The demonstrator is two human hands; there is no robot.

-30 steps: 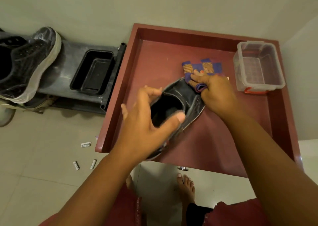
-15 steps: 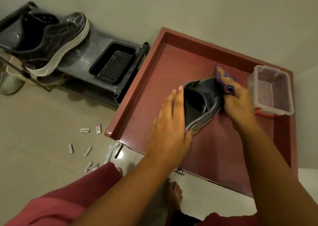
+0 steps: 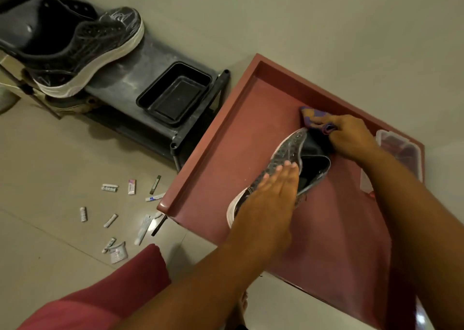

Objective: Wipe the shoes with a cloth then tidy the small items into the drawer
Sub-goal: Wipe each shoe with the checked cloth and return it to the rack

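Shoe [image 3: 288,161]: dark glossy perforated upper, white sole, lying tipped on its side on the red tray top [image 3: 226,154]. Left hand [image 3: 266,204] lay flat over its near end, fingers straight, pressing. Right hand [image 3: 351,136] pinched the purple cloth [image 3: 313,116] against the far end. Long axis ran near-left to far-right, opening facing right; toe vs heel unclear.

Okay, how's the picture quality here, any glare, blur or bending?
Head view: dim, warm light; a bright glare spot on the floor tile beside the scattered small items; wide-angle bending tilts the red drawer; the left hand and right hand look slightly soft.
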